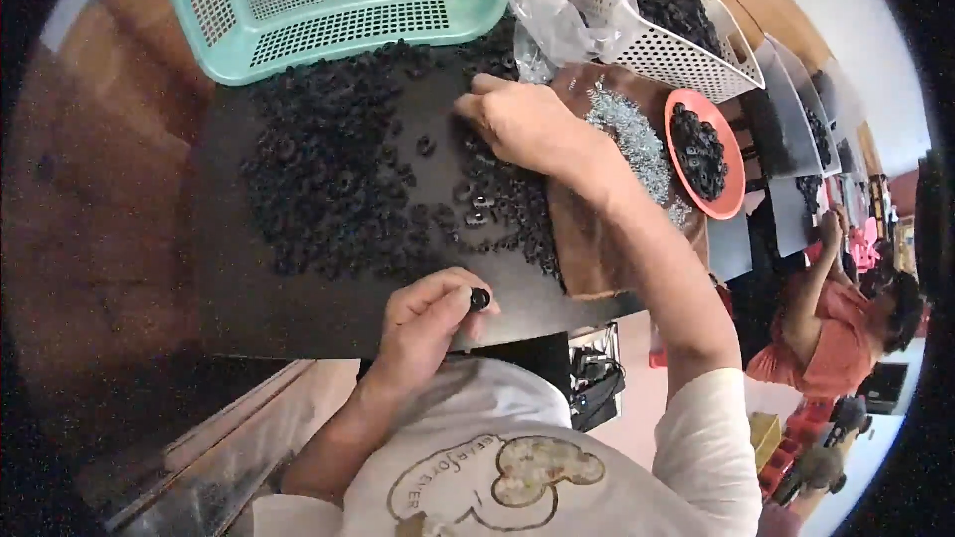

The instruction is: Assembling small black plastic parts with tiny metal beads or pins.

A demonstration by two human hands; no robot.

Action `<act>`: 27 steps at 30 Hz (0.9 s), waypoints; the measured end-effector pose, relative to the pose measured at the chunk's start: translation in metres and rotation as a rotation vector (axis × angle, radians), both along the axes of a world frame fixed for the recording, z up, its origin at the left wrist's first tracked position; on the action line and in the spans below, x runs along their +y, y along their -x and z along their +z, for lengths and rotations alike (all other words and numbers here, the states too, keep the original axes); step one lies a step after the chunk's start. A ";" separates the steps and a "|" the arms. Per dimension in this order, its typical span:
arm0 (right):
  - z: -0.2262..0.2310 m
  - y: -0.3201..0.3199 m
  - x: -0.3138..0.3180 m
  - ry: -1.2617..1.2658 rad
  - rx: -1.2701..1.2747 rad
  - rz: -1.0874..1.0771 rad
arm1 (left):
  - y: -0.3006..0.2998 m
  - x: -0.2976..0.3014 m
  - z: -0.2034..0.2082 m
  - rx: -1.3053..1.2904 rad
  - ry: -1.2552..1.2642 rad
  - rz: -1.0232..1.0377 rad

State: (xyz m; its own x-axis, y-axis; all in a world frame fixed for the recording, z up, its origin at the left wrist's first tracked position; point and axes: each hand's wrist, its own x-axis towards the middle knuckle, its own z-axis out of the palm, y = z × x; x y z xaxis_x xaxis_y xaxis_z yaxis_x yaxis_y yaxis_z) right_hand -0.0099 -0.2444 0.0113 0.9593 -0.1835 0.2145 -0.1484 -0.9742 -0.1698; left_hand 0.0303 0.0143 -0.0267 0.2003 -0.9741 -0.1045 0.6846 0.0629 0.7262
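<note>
Near the front edge of the dark table, my left hand [423, 320] is closed in a pinch around a small black ring-shaped part [479, 298]. Farther out, my right hand [522, 124] reaches over a loose strip of small black parts [512, 209], its fingers curled together and pointing left. Whatever those fingertips hold, if anything, is hidden. A large heap of black ring-like parts [323, 174] spreads to the left of it. Beneath my right forearm lies a brown cloth [587, 264], with a pile of small silvery metal pieces [627, 134] on top.
A teal plastic basket [224, 70] stands at the back. A clear plastic bag [572, 5] leans by a white perforated basket [731, 80] of black parts. An orange-red bowl [736, 174] holds more of them. Another person [826, 328] sits at the right.
</note>
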 end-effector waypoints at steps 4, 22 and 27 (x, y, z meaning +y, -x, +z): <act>0.002 -0.006 0.000 0.036 0.037 0.034 | 0.001 0.001 -0.002 -0.011 -0.015 0.028; 0.004 0.005 -0.006 -0.003 0.093 0.047 | 0.000 -0.002 0.001 0.059 0.002 -0.025; 0.000 0.002 -0.004 0.013 0.010 0.049 | 0.000 0.000 0.001 0.104 -0.030 -0.019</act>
State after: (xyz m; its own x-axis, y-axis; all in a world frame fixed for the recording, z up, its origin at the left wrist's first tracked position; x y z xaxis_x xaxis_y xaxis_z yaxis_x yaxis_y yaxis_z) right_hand -0.0118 -0.2480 0.0118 0.9692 -0.1330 0.2074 -0.1016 -0.9826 -0.1556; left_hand 0.0304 0.0142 -0.0260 0.1681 -0.9739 -0.1525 0.7572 0.0285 0.6526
